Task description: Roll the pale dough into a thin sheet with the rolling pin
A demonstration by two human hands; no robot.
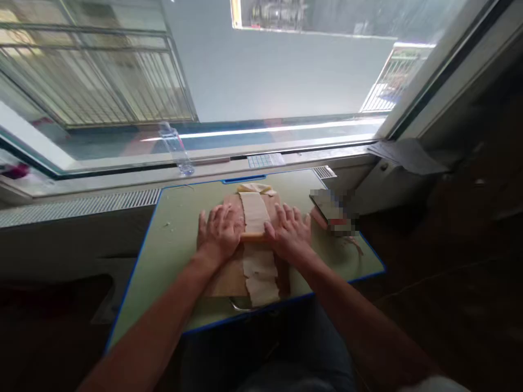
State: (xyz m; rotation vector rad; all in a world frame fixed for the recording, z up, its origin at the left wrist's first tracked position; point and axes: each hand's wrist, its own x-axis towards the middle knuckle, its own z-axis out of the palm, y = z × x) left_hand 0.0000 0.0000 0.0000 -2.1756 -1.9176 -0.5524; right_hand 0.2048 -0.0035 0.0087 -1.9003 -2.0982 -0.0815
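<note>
A long strip of dough runs lengthwise over a wooden board, its near end hanging past the board's front. Across it lies a wooden rolling pin, with only its middle showing between my hands. My left hand rests palm down on the pin's left end, fingers stretched forward and apart. On the other end, my right hand presses down with its fingers spread and its thumb along the pin. The dough's far end is folded up at the back of the board.
The board lies on a small pale green table with a blue edge. A blurred-out phone-like device stands at its right. A clear plastic bottle leans on the windowsill, and papers lie at the sill's right end.
</note>
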